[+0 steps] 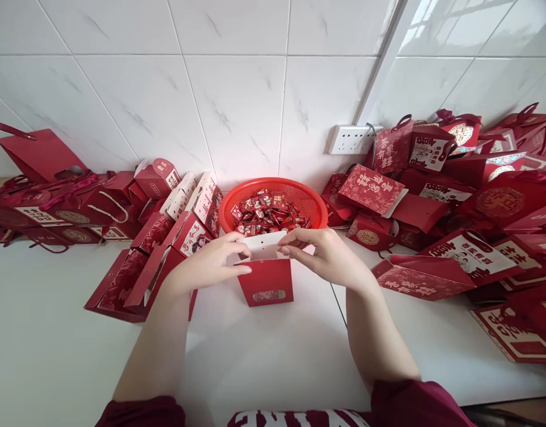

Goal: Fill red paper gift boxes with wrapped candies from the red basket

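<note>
A red gift box (267, 281) with a small oval window stands upright in the middle, its top open and its pale inside showing. My left hand (213, 261) grips the box's left upper edge, thumb on the front and fingers at the opening. At the right upper edge is my right hand (320, 252), its thumb and fingers pinched close together on the box's side flap. Just behind the box sits a red plastic basket (228, 207) holding many small wrapped candies (268, 210).
Open red boxes (152, 267) stand in rows left of my left hand, with closed boxes (77, 204) behind them. More red boxes (460, 201) are piled at the right. A white power strip (352, 140) is by the tiled wall (237, 89).
</note>
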Motion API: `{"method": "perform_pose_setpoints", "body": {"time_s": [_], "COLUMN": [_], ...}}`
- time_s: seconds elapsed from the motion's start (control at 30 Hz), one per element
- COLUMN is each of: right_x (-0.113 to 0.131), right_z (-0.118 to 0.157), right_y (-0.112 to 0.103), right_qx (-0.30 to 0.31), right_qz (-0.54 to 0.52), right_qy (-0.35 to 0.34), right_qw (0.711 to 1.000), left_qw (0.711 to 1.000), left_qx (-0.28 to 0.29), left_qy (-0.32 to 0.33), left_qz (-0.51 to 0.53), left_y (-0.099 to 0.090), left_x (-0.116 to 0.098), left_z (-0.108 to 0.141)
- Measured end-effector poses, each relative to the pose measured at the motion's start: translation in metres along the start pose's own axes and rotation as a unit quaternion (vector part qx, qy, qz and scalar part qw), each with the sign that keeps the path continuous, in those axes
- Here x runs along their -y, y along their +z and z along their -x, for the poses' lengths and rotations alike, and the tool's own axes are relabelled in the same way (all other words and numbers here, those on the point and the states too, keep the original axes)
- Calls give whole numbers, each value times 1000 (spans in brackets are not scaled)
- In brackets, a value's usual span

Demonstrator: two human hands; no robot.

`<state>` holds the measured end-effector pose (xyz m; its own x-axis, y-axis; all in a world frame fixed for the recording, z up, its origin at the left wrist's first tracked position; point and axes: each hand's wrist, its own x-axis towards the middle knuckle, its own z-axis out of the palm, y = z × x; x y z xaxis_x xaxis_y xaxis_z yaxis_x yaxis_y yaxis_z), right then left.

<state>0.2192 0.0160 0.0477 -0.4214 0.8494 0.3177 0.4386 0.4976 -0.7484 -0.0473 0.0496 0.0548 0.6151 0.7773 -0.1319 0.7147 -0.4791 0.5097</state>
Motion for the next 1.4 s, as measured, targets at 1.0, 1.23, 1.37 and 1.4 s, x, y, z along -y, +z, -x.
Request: {"method": "perform_pose_setpoints", "body": {"time_s": [1.0,1.23,1.37,1.4], "right_x": [-103,-134,-148,-151], "right_z": [-89,-119,-129,-130], "right_y": [5,28,19,17], "right_qx": [328,411,359,343], "right_qz": [40,96,149,159], "right_qy": [122,160,183,189], "right_qw": [936,892,903,906], "left_qw": [999,999,999,999], "left_qx": [42,45,48,47], "left_qy": [-22,-7,-4,-3], "left_qz": [-14,7,9,8], "left_y": [10,9,8,8], "left_x": [-41,-36,-35,-35], "left_z": [19,18,16,16]}}
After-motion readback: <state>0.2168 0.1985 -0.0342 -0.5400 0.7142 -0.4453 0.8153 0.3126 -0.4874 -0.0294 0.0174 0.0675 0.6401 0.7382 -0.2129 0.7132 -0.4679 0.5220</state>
